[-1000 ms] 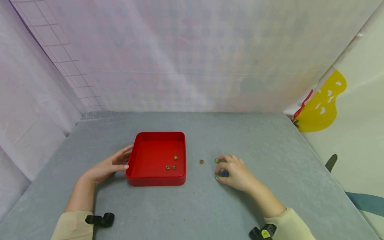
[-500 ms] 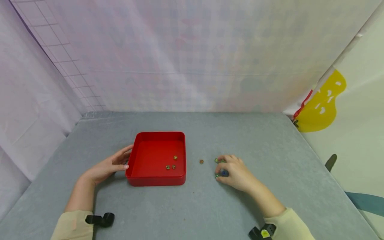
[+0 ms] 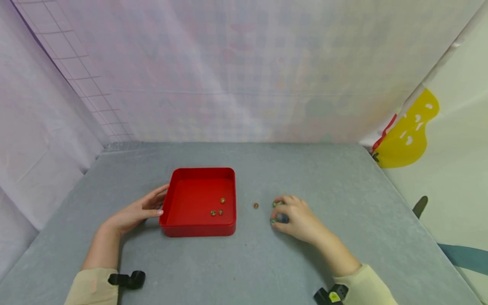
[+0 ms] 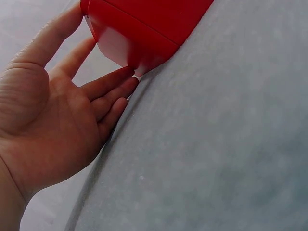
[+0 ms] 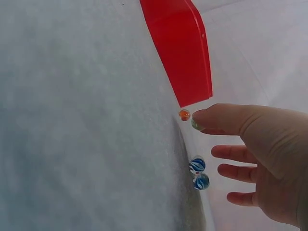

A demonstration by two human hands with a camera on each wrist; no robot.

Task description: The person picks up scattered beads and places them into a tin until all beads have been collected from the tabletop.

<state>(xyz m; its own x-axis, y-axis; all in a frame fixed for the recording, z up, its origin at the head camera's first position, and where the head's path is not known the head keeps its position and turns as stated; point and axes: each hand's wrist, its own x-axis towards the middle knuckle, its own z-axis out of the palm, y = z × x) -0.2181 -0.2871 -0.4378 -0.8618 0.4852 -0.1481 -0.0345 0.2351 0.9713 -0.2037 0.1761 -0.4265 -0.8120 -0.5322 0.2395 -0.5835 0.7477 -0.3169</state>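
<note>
A shallow red square tray [image 3: 202, 231] stands on the grey table. My left hand [image 3: 131, 215] rests on its left side with extended fingers; the left wrist view shows the thumb and fingertips touching the tray wall [image 4: 139, 33]. Inside the tray lie several small glass marbles [image 3: 223, 200]. To its right, my right hand [image 3: 297, 218] pinches a green marble [image 3: 273, 221] between thumb and index finger. Another greenish marble [image 3: 274, 204] shows by the other fingertips. Two blue swirled marbles [image 5: 197, 164] appear under the palm in the right wrist view, partly hidden from the head view.
An orange-brown marble [image 3: 256, 205] lies on the grey table [image 3: 236, 262] between the tray and my right hand. Pale curtains [image 3: 244, 72] hang behind the table. A white sheet with a yellow print [image 3: 406, 142] hangs at the right.
My right thumb and index finger have shifted slightly left and away from me, taking the green marble along. My left hand and the tray stay put.
</note>
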